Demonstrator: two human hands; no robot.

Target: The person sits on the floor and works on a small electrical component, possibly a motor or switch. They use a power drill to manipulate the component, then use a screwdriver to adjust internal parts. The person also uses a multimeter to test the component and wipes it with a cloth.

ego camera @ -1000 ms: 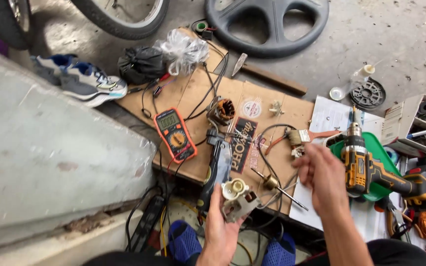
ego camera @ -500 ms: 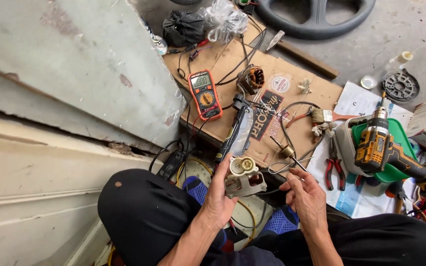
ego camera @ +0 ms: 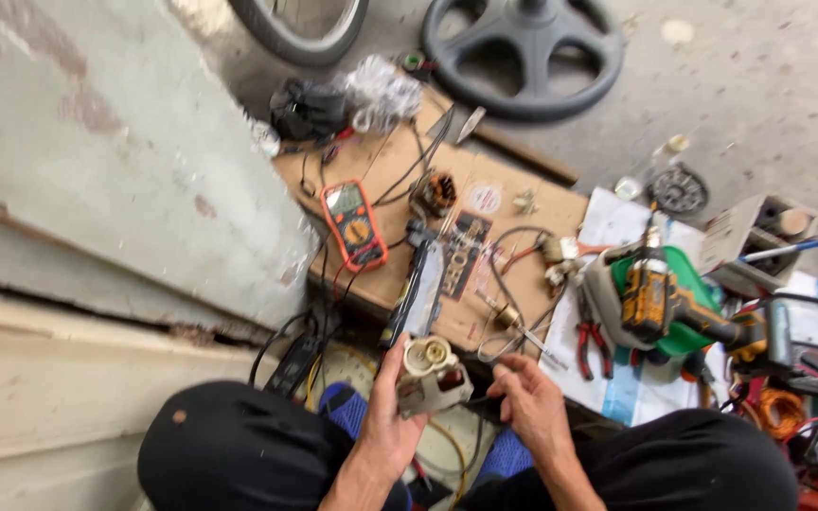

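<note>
Two bare hands low in the frame, above black-trousered knees. Left hand (ego camera: 392,426) wrapped around a small grey-beige plastic and metal housing with a round cream cap (ego camera: 431,375), thumb up its left side, fingers behind; housing held upright just at 6 o'clock of the brown cardboard sheet (ego camera: 485,237). Right hand (ego camera: 534,405) just at 3 o'clock of the housing, fingers loosely curled, tips pinched near a thin dark wire; whether anything is truly gripped, cannot tell. On the cardboard, at 11 o'clock from the housing, an orange and black handheld multimeter (ego camera: 355,224) with red and black leads trailing. At 12 o'clock, a long clear-and-black packaged tool (ego camera: 419,289), and beyond it a small copper-wound motor coil (ego camera: 435,192). At 2 o'clock, red-handled pliers (ego camera: 595,339) on white paper, beside a yellow and black cordless drill (ego camera: 660,298) lying across a green plastic tray (ego camera: 688,312). Farther at 12 o'clock, a black steering wheel (ego camera: 521,52) on the concrete floor, with a black bag (ego camera: 307,107) and crumpled clear plastic wrap (ego camera: 379,90) at the cardboard's far corner. At 9 o'clock, a pale weathered painted slab (ego camera: 97,170) filling the left side.
</note>
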